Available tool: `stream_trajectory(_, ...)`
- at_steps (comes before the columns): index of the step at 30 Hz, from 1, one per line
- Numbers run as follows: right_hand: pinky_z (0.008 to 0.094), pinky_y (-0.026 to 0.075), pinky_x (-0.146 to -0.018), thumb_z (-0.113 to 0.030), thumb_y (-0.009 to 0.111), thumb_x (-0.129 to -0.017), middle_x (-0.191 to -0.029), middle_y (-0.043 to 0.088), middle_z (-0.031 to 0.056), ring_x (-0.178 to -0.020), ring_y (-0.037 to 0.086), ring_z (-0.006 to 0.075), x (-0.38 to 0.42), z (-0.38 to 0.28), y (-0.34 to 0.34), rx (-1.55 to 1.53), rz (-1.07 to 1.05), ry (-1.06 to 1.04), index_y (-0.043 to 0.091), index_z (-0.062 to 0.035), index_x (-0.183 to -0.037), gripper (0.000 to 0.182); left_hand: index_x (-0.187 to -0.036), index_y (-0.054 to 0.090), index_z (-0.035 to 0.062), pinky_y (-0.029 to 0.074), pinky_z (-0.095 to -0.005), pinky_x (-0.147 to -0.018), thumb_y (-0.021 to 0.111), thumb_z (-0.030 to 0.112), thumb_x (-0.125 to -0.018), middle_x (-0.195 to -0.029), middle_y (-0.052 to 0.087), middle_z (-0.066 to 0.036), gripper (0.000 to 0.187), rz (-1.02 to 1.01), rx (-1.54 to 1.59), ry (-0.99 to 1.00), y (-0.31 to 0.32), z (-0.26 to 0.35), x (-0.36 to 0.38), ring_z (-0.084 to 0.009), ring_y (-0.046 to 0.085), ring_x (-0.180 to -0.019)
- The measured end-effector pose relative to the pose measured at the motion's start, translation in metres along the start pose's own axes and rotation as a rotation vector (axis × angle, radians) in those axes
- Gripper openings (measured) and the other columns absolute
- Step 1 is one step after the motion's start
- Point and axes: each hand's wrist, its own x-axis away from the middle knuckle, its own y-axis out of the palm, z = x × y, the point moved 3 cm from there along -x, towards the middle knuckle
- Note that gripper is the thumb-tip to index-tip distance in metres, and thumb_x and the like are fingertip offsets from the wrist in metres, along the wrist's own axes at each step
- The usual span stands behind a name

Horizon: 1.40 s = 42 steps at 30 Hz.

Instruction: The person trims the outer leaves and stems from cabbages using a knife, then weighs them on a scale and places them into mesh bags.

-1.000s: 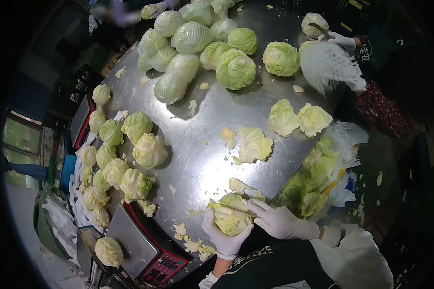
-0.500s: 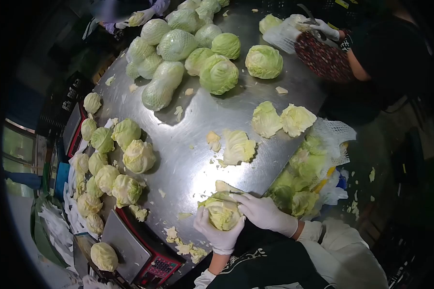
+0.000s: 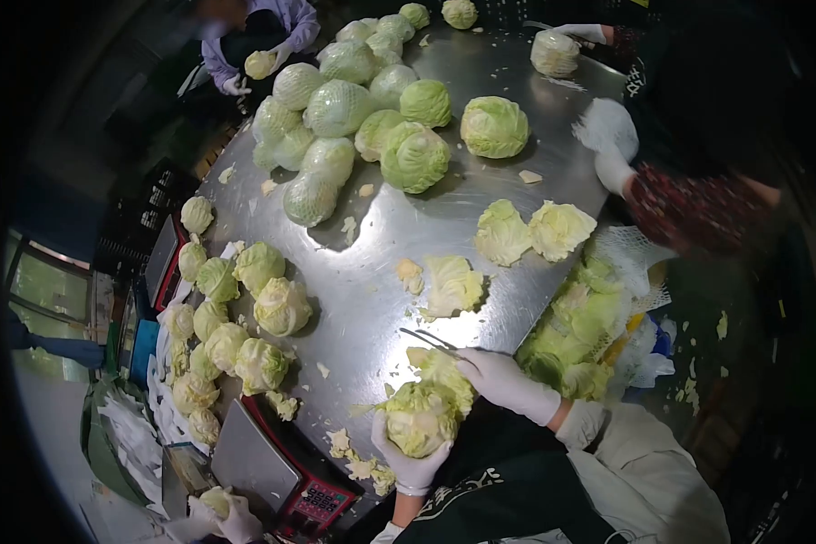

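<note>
A pale green lettuce head (image 3: pixel 422 422) rests in my left hand (image 3: pixel 412 464), its gloved fingers cupped around the underside and left side. My right hand (image 3: pixel 508 385), also gloved, grips a knife (image 3: pixel 433 341) whose thin dark blade points left over the metal table. A loose outer leaf (image 3: pixel 449 374) stands away from the head, between it and my right hand. The fingertips and the knife's handle are mostly hidden behind the right hand.
Trimmed heads (image 3: pixel 227 346) line the left side beside a red scale (image 3: pixel 256 458), where another person's gloved hands (image 3: pixel 231 519) hold a head. Wrapped heads (image 3: pixel 338 107) pile up at the back. A netted bag of leaves (image 3: pixel 576 331) hangs at the right edge. Co-workers stand at the far corners.
My right hand and the knife have moved off the head's face, and an outer leaf now stands away. At lower left, a co-worker's hands have come onto the head by the scale.
</note>
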Motion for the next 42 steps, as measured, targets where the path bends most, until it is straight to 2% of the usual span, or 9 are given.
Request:
stream_trajectory(8,0.0439,0.056,-0.075,-0.028,0.065,-0.097,-0.099,0.071,0.0187,-0.086,0.070,0.0383,0.027,0.022,-0.004,-0.001,0.070,0.115,0.064,-0.0080,-0.123,0.033,-0.155,0.017,0.0029,0.033,-0.0445,-0.119,0.095,0.027,-0.068,-0.150,0.035,-0.018,0.119,-0.186,0.389,-0.499,-0.067,-0.013,0.033,-0.0303,0.039,-0.140)
stream_trajectory(12,0.0424,0.058,-0.075,-0.028,0.072,-0.091,-0.104,0.071,0.0138,-0.085,0.071,0.0365,0.010,0.009,-0.020,0.191,0.193,-0.059,0.062,-0.0126,-0.129,0.042,-0.159,0.012,0.0092,0.048,-0.0471,-0.108,0.084,0.036,-0.082,-0.150,0.040,-0.019,0.108,0.203,0.636,-0.929,-0.055,-0.002,0.023,-0.0341,0.051,-0.135)
stream_trajectory(16,0.0417,0.058,-0.078,-0.035,0.077,-0.087,-0.125,0.065,0.0122,-0.090,0.071,0.0358,0.005,-0.050,-0.042,0.229,0.215,-0.086,0.056,-0.0147,-0.137,0.058,-0.149,0.029,0.0043,0.043,-0.0456,-0.110,0.089,0.030,-0.075,-0.141,0.045,-0.017,0.098,0.184,0.419,-0.610,-0.034,-0.003,0.012,-0.0321,0.050,-0.129)
stream_trajectory(18,0.0409,0.058,-0.081,-0.043,0.079,-0.082,-0.140,0.055,0.0116,-0.096,0.071,0.0340,0.007,-0.070,-0.034,0.162,-0.146,-0.234,0.052,-0.0151,-0.142,0.072,-0.142,0.035,0.0021,0.039,-0.0452,-0.111,0.091,0.028,-0.072,-0.136,0.048,-0.016,0.094,0.033,0.274,-0.395,-0.026,0.018,-0.011,-0.0316,0.048,-0.128)
stream_trajectory(21,0.0395,0.058,-0.072,-0.050,0.077,-0.079,-0.124,0.063,0.0092,-0.087,0.072,0.0310,0.010,-0.094,-0.012,0.192,-0.266,-0.470,0.057,-0.0120,-0.134,0.069,-0.130,0.047,-0.0001,0.042,-0.0530,-0.105,0.093,0.030,-0.063,-0.127,0.054,-0.022,0.087,-0.202,-0.241,0.029,-0.019,0.040,-0.033,-0.0439,0.052,-0.116)
stream_trajectory(29,0.0410,0.053,-0.068,-0.034,0.078,-0.079,-0.086,0.065,0.0105,-0.075,0.067,0.0308,-0.030,-0.082,0.001,0.187,-0.382,-0.297,0.068,-0.0051,-0.099,0.036,-0.139,0.053,0.0024,0.039,-0.0565,-0.108,0.090,0.034,-0.066,-0.134,0.056,-0.023,0.087,-0.381,-0.341,0.207,-0.023,0.038,-0.038,-0.0449,0.050,-0.127)
stream_trajectory(32,0.0425,0.052,-0.064,-0.033,0.076,-0.077,-0.070,0.061,0.0130,-0.068,0.065,0.0339,-0.053,-0.040,-0.005,-0.140,-0.159,0.122,0.063,-0.0045,-0.086,0.033,-0.146,0.049,0.0042,0.039,-0.0567,-0.110,0.090,0.034,-0.064,-0.140,0.053,-0.024,0.096,-0.426,-0.315,0.201,-0.047,0.022,-0.030,-0.0457,0.048,-0.130)
stream_trajectory(35,0.0409,0.053,-0.070,-0.028,0.075,-0.083,-0.091,0.065,0.0141,-0.078,0.067,0.0307,-0.046,-0.031,-0.007,0.251,-0.110,-0.005,0.065,-0.0062,-0.098,0.028,-0.154,0.035,0.0012,0.035,-0.0509,-0.116,0.093,0.037,-0.065,-0.146,0.044,-0.024,0.113,-0.381,-0.043,-0.141,-0.077,0.007,-0.014,-0.0387,0.044,-0.137)
stream_trajectory(42,0.0467,0.057,-0.079,-0.033,0.070,-0.090,-0.117,0.065,0.0132,-0.092,0.071,0.0356,0.008,-0.042,0.060,0.128,-0.272,-0.157,0.062,-0.0100,-0.116,0.035,-0.155,0.030,-0.0033,0.044,-0.0479,-0.112,0.093,0.022,-0.071,-0.148,0.047,-0.021,0.108,-0.041,0.659,-0.716,-0.084,-0.052,0.015,-0.0346,0.051,-0.135)
